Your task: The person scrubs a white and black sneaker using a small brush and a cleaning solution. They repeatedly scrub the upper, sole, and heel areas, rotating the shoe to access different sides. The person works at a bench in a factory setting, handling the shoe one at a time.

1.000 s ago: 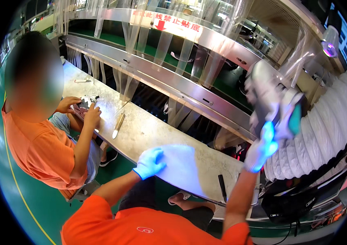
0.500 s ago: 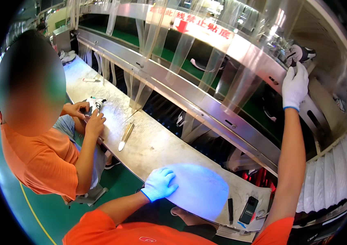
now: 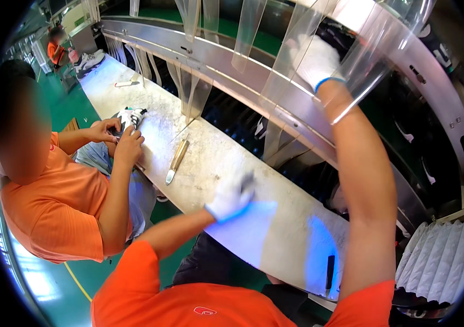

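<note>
My right hand (image 3: 316,61), in a white glove with a blue cuff, reaches among the clear plastic strips (image 3: 292,68) hanging over the green conveyor. A strip partly covers its blurred fingers, and a dark object (image 3: 332,36) lies right beside them. My left hand (image 3: 228,199), gloved the same way, is over the worktable (image 3: 215,147). Motion smears its fingers, with a dark blur at their tips that I cannot make out. A knife with a brass-coloured handle (image 3: 178,156) lies farther up the table.
At my left a co-worker in an orange shirt (image 3: 63,207) holds a white and black shoe (image 3: 129,119). More shoes (image 3: 89,62) stand at the table's far end. A metal rail (image 3: 232,79) borders the table. A black stick-like item (image 3: 330,271) lies near my right arm.
My right hand has left the shoe at the far right and moved left, in among the plastic strips. My left hand has shifted from the table's near edge farther over the tabletop.
</note>
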`<state>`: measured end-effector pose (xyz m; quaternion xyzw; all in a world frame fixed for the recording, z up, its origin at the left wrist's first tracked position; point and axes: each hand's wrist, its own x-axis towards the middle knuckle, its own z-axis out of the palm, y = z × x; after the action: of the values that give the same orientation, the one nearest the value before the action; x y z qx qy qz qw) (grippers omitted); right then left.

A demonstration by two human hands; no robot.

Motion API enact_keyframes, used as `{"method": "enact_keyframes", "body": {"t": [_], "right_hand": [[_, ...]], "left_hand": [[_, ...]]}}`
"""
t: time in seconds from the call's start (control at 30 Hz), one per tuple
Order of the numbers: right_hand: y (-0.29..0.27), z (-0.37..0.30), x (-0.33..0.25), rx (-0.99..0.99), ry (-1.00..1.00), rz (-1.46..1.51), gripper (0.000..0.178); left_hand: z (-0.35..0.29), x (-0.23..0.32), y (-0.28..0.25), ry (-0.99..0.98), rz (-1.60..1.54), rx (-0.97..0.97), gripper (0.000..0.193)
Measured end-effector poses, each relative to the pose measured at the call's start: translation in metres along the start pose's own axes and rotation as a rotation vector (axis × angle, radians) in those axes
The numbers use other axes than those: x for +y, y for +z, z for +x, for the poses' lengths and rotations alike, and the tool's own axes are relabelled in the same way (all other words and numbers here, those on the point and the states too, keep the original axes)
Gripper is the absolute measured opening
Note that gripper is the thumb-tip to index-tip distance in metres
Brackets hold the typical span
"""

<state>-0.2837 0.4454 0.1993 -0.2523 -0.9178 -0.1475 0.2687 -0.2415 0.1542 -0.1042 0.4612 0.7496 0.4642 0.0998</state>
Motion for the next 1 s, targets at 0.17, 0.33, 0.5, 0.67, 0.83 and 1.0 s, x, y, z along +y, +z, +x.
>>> {"method": "enact_keyframes", "body": {"t": [0.17, 0.33, 0.5, 0.67, 0.83, 1.0], "right_hand": [[-0.043, -0.096, 0.071, 0.056, 0.012, -0.065, 0.030], [-0.074, -0.154, 0.102, 0.268, 0.096, 0.199, 0.022], [-0.079, -0.164, 0.122, 0.274, 0.138, 0.114, 0.020], [-0.071, -0.159, 0.126, 0.227, 0.208, 0.033, 0.036], [-0.063, -0.154, 0.123, 0.153, 0.270, 0.194, 0.024], [-0.096, -0.227, 0.105, 0.504, 0.032, 0.192, 0.023]], "left_hand": [[0.147, -0.034, 0.027, -0.096, 0.155, 0.157, 0.087], [0.235, -0.082, 0.087, -0.183, 0.435, 0.032, 0.070], [0.223, 0.044, 0.028, 0.041, 0.881, -0.406, 0.036], [0.157, 0.065, -0.016, 0.107, 0.434, -0.049, 0.032], [0.021, 0.076, -0.067, 0.620, 0.301, 0.265, 0.055], [-0.084, 0.069, -0.082, 0.722, 0.351, -0.089, 0.065]]}}
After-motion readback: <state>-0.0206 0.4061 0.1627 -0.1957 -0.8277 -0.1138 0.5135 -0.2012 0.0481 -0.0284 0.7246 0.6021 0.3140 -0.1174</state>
